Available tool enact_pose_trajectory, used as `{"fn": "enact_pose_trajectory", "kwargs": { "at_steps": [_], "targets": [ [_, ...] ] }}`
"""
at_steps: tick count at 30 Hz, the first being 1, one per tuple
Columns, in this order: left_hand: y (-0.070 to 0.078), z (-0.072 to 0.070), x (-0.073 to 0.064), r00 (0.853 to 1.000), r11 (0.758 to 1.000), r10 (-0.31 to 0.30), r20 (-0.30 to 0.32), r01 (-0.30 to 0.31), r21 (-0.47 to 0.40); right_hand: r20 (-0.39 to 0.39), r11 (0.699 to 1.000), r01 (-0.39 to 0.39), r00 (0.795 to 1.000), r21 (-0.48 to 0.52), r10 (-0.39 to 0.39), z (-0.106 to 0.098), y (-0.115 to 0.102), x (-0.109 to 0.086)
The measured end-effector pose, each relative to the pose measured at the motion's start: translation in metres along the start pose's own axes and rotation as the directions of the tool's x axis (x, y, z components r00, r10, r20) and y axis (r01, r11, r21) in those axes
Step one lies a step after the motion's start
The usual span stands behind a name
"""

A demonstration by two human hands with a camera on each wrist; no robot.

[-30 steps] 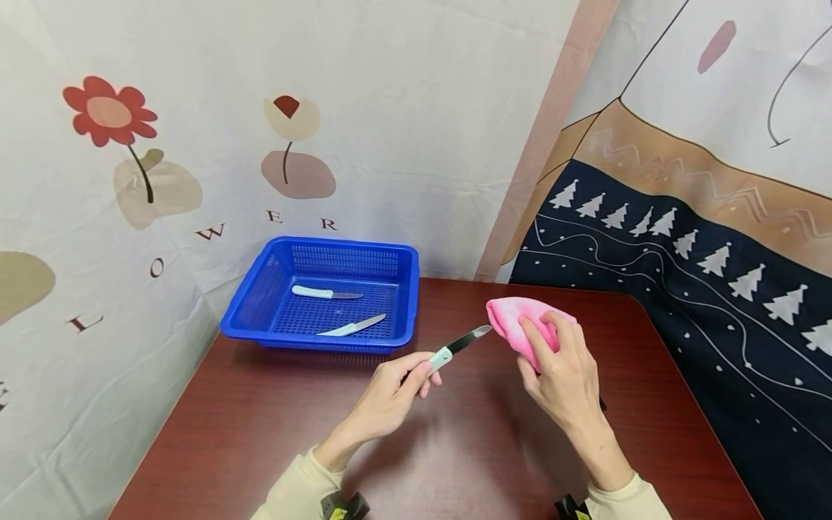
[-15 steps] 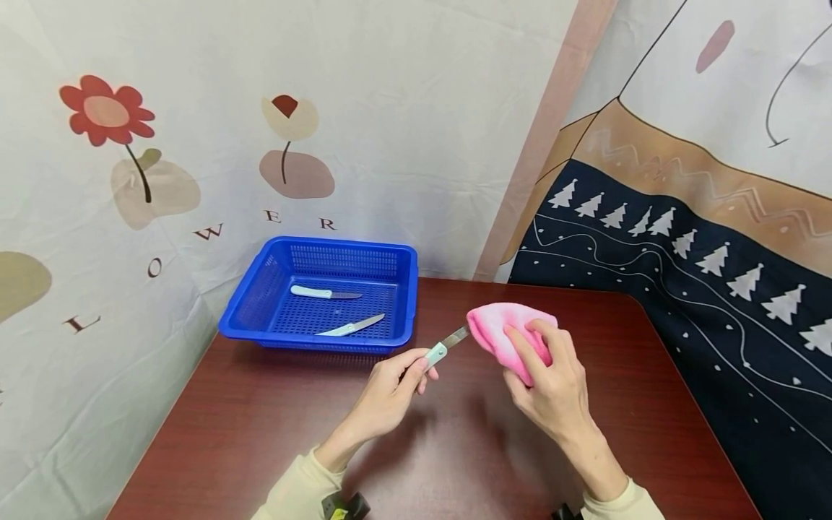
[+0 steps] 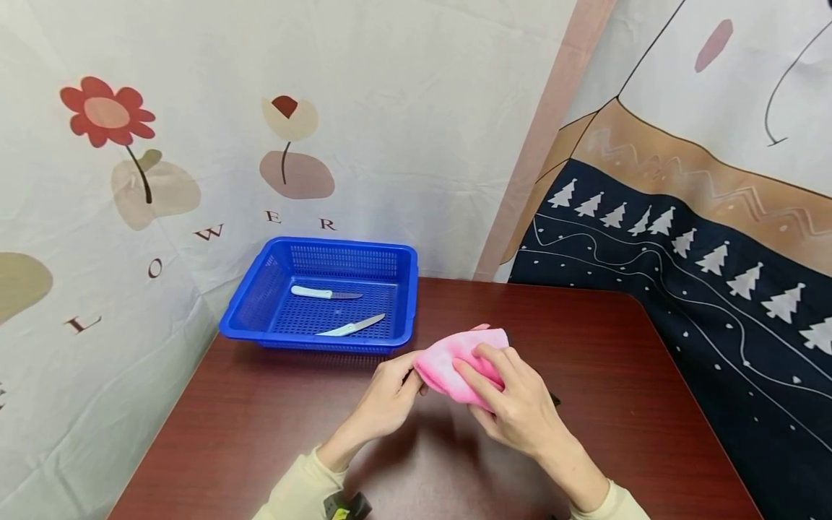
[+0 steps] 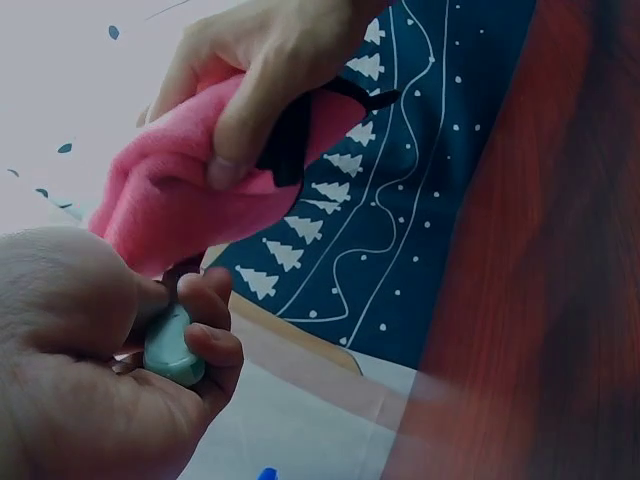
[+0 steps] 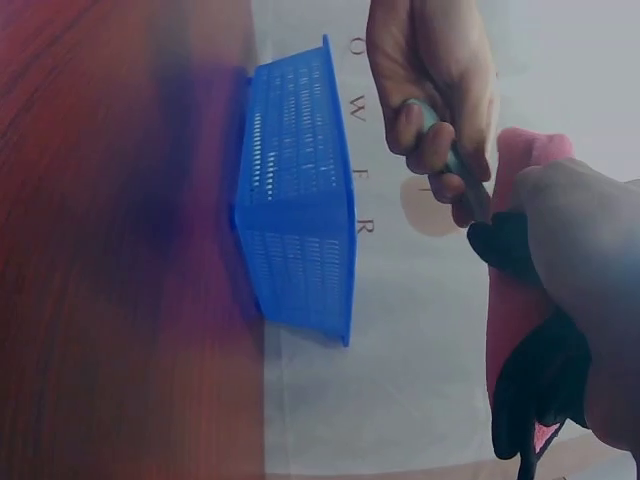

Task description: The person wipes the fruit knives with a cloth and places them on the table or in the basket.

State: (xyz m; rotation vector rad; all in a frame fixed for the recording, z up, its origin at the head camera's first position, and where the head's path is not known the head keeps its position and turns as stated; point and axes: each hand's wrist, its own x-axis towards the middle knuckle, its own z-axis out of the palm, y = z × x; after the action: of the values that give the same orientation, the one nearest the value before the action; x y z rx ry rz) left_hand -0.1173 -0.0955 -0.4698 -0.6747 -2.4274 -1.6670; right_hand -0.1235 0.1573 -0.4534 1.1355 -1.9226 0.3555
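Note:
My left hand grips a small knife by its pale green handle; the handle's butt end shows in the left wrist view. A pink cloth is pinched in my right hand, fingers on top and thumb below. It lies over the knife's blade right up to the left hand, so most of the blade is hidden. Black strap-like parts show against the cloth in the left wrist view. Both hands are held above the table.
A blue plastic basket stands at the back left of the brown table. Inside lie two knives with pale handles, one towards the back and one near the front. Printed fabric hangs behind the table.
My right hand has moved left and down with the pink cloth, from the knife's tip along the blade to the handle. The left hand has stayed nearly still.

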Motion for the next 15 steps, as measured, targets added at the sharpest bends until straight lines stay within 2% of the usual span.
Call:
{"fn": "enact_pose_trajectory", "kwargs": {
  "at_steps": [9,15],
  "targets": [
    [-0.0001,0.0006,0.0005,0.998,0.997,0.064,-0.01,-0.063,0.037,0.029,0.997,-0.053,0.998,-0.054,0.054,-0.0004,0.0044,-0.0037],
    [0.0016,0.0004,0.001,0.999,0.998,0.048,0.001,-0.048,0.033,0.022,0.992,-0.109,0.994,-0.069,0.11,-0.0014,0.0098,-0.0061]
  ]
}}
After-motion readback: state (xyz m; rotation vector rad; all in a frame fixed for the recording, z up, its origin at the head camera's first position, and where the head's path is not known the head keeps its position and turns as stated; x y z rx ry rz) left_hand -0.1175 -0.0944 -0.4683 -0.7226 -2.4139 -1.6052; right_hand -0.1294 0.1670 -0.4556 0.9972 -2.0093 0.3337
